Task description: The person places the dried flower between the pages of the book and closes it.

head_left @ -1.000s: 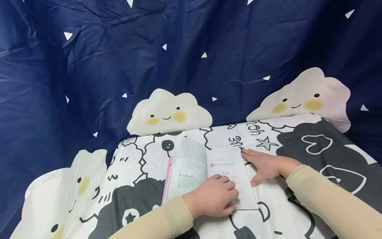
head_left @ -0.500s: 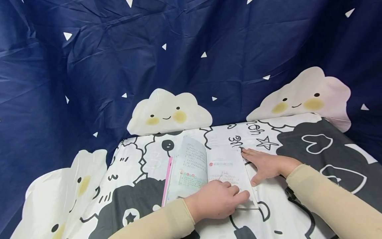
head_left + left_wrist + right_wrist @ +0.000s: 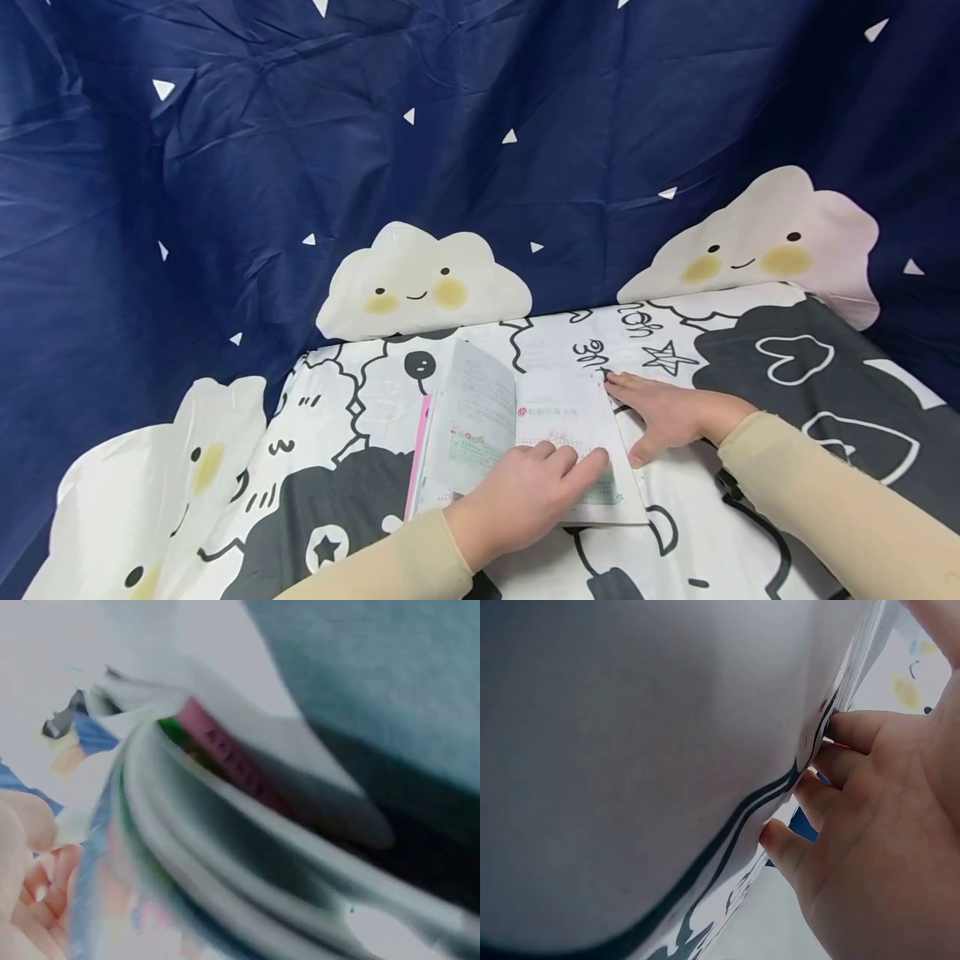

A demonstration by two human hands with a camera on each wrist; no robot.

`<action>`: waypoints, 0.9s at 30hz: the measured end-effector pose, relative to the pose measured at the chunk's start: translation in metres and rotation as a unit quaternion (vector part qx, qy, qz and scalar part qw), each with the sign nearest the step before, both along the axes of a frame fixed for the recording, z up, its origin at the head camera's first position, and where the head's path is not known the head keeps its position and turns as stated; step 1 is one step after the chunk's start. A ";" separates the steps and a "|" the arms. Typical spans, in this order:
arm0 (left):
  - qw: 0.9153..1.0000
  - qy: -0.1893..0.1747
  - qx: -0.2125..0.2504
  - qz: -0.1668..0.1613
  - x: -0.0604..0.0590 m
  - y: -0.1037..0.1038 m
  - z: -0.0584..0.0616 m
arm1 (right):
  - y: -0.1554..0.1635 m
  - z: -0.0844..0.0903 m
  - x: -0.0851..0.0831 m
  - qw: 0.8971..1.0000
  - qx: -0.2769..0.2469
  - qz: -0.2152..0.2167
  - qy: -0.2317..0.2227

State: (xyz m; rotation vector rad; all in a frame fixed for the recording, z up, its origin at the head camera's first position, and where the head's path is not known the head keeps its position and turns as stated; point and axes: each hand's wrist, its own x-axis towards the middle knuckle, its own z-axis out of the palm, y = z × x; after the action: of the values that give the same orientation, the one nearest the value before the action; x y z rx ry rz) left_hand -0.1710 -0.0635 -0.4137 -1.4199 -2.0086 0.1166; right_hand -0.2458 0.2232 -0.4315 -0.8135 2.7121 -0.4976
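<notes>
An open book (image 3: 555,396) lies on the patterned cloth, its printed pages spread to both sides. Across the lower right page lies my left hand (image 3: 521,496); the index finger points rightward and the other fingers are bent. I see no page plainly pinched there. My right hand (image 3: 678,412) rests spread at the book's right edge, thumb apart, fingertips touching that edge. Blurred page edges (image 3: 217,847) fill the left wrist view, with part of a hand (image 3: 37,885) at its lower left. In the right wrist view, the right hand (image 3: 877,817) has its fingertips against the book's side (image 3: 859,660).
The black-and-white printed cloth (image 3: 705,517) covers the surface under the book. Behind hangs a dark blue curtain (image 3: 450,167) with white triangles. Printed smiling clouds (image 3: 427,283) line the back and left edges.
My left hand has moved from the lower right page corner slightly up and left. The left page looks blurred, and a green text box shows low on the right page. The right hand stays put.
</notes>
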 end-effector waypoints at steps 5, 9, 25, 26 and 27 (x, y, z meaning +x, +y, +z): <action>1.000 -0.003 0.022 0.017 0.006 -0.014 0.010 | -0.002 0.002 0.001 1.000 -0.003 -0.002 -0.002; 0.998 0.013 0.045 0.032 0.008 -0.028 0.017 | -0.002 0.004 0.003 1.000 -0.007 -0.003 -0.007; 0.984 -0.081 0.104 0.122 0.010 -0.076 0.010 | -0.002 0.004 0.002 1.000 -0.009 0.002 -0.010; 0.982 -0.083 0.111 0.131 0.010 -0.080 0.011 | -0.001 0.004 0.002 1.000 -0.010 0.002 -0.010; 0.980 -0.084 0.114 0.139 0.010 -0.084 0.011 | -0.001 0.004 0.002 1.000 -0.010 0.001 -0.010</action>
State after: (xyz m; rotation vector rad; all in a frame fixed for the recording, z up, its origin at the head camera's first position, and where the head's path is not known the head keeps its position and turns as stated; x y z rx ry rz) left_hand -0.1606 -0.1472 -0.4023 -1.0316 -2.2695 -0.1157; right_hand -0.2433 0.2221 -0.4272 -0.8125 2.6908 -0.5299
